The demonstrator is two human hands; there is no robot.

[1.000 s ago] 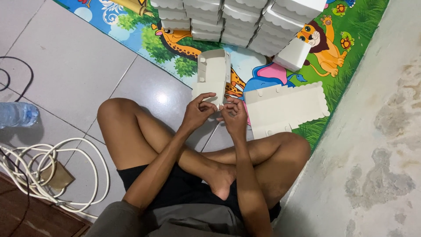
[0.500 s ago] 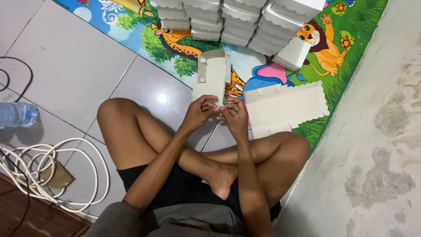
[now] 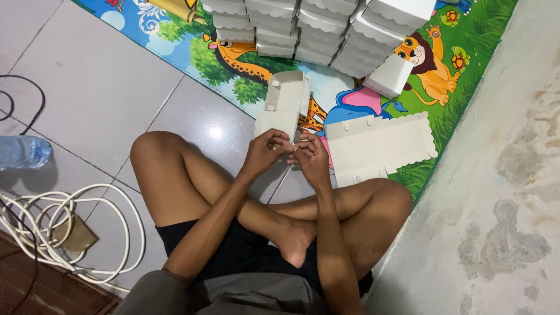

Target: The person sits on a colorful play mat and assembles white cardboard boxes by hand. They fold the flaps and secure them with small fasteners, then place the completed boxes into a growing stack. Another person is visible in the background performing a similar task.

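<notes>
- Dead centre of my feed: left hand [image 3: 265, 153] and right hand [image 3: 309, 158] meet fingertip to fingertip at the near end of a half-folded white box [image 3: 284, 105], which runs off toward 12 o'clock over the tile floor [image 3: 105, 105] and onto the animal-print mat [image 3: 466, 76].
- Grip: left fingers curled and pinched on the box's near panel. Right fingers bent in and touching the same edge; can't tell if they clamp it or just press.
- Handling call: thin card, so light, stiff along the creases, floppy across open panels. Creases or tears easily. Best held at folded edges and corners near the tab slots, not mid-panel.
- At 2 o'clock from the hands: flat unfolded box blank [image 3: 379, 149] with scalloped edges, lying on the mat just beside the right knee.
- At 12 to 1 o'clock, top of frame: stacks of finished boxes [image 3: 315, 29], lids shut. Contents not visible. One more closed box [image 3: 392, 76] leans tilted against the stack.
- Box in hand is open on top; nothing seen inside it.
- At 9 o'clock: plastic water bottle [image 3: 20, 151] lying on the tile; white coiled cable [image 3: 70, 233] at 8 o'clock.
</notes>
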